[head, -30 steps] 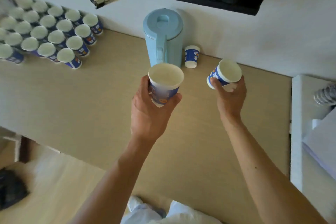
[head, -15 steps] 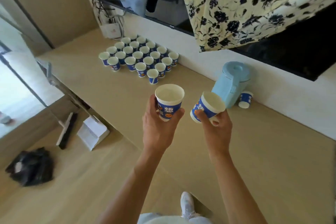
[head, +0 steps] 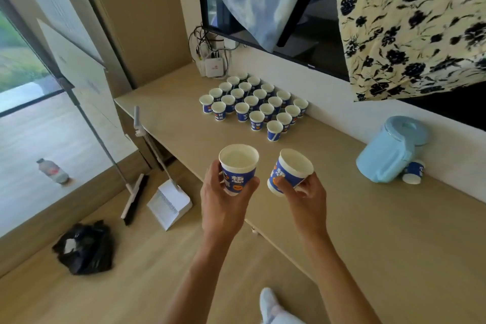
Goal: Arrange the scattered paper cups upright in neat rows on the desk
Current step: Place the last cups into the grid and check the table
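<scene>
By the desk (head: 368, 231), left hand (head: 223, 208) grips 想-printed cup (head: 238, 168), right hand (head: 306, 200) grips tilted cup (head: 292, 169).

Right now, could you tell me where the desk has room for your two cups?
Bare desk lies between the rows of cups and the blue jug, along the front edge before the rows, and this side of the jug. Crowded: the rows, and the cup tucked beside the jug.

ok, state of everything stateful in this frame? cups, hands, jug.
Left hand: grips left cup, upright, held in air.
Right hand: grips right cup, tilted, held in air.
Rowed cups: upright, in rows on desk.
Blue jug: standing, lid shut.
Lone cup: beside blue jug, outside rows; orientation unclear.
</scene>
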A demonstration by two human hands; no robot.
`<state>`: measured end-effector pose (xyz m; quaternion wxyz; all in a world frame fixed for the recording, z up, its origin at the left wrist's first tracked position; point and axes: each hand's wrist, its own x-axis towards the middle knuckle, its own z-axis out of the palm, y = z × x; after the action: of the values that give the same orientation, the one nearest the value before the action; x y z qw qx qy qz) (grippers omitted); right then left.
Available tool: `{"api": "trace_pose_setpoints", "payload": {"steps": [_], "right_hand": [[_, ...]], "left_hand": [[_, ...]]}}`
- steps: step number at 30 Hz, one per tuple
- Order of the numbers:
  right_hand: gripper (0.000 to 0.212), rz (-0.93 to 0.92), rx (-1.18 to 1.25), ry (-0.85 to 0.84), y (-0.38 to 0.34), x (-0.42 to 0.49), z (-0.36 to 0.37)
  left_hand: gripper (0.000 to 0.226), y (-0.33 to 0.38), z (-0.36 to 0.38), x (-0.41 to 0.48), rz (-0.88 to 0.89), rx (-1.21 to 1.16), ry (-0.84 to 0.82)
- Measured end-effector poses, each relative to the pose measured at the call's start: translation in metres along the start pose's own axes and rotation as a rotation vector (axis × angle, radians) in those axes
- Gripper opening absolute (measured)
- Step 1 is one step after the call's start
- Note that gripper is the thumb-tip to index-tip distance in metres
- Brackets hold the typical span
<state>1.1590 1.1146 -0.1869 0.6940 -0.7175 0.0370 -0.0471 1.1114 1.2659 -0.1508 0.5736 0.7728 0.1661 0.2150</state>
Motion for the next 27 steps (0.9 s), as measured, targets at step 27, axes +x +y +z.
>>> {"api": "trace_pose_setpoints", "payload": {"steps": [27], "right_hand": [[0.058, 0.182, -0.022, 0.118, 0.085, 0.223, 0.235]], "left_hand": [[0.055, -0.131, -0.018, 0.33, -0.083, 0.132, -0.242]]}}
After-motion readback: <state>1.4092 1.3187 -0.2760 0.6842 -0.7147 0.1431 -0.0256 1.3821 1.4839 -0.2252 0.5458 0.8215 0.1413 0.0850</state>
